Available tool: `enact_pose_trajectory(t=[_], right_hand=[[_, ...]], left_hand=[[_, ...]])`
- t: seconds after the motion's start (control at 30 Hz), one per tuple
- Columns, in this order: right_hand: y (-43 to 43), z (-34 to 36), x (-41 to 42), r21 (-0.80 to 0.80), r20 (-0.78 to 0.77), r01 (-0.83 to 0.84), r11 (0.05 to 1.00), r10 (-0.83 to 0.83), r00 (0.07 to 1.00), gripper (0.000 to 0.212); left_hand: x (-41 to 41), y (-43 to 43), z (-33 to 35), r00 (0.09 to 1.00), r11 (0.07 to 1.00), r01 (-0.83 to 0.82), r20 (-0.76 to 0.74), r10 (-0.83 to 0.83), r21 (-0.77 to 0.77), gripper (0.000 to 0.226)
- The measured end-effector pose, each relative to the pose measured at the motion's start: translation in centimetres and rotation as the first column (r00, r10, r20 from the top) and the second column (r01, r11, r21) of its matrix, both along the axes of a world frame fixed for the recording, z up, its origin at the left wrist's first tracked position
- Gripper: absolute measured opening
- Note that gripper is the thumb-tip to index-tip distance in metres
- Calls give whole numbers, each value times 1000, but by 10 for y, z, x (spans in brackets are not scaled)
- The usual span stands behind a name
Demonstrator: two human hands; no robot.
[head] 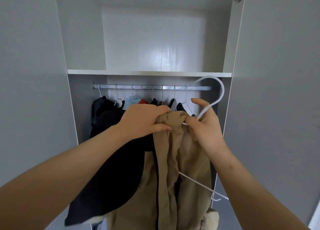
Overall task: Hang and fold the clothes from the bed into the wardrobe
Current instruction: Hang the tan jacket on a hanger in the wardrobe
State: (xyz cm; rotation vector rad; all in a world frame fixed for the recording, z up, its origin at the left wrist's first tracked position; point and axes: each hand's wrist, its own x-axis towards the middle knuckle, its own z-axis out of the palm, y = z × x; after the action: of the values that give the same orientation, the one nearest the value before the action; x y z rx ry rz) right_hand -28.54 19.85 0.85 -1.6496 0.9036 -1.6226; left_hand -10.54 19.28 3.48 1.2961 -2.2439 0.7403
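Near rail (pixel 152 87) — both hands (pixel 143 120) (pixel 206 127) around jacket (pixel 173 160)

We see a dark garment (pixel 103 112), a pale blue one (pixel 132 100) and a red one (pixel 142 101), hanging side by side on thin wire hangers (pixel 117 98).

Clothes (pixel 107 113) hanging from wardrobe rail (pixel 152 87)
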Motion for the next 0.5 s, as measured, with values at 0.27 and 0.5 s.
enact_pose_trajectory(t=[0.27,0.5], right_hand=[[-7,-21,-15,-276,46,435,857,-441,896,34],[-27,-81,-13,-45,-201,283,958,-287,937,25]], left_hand=[[25,-2,23,921,991,-127,-376,101,-43,50],[45,5,56,811,972,-195,-578,84,-133,48]])
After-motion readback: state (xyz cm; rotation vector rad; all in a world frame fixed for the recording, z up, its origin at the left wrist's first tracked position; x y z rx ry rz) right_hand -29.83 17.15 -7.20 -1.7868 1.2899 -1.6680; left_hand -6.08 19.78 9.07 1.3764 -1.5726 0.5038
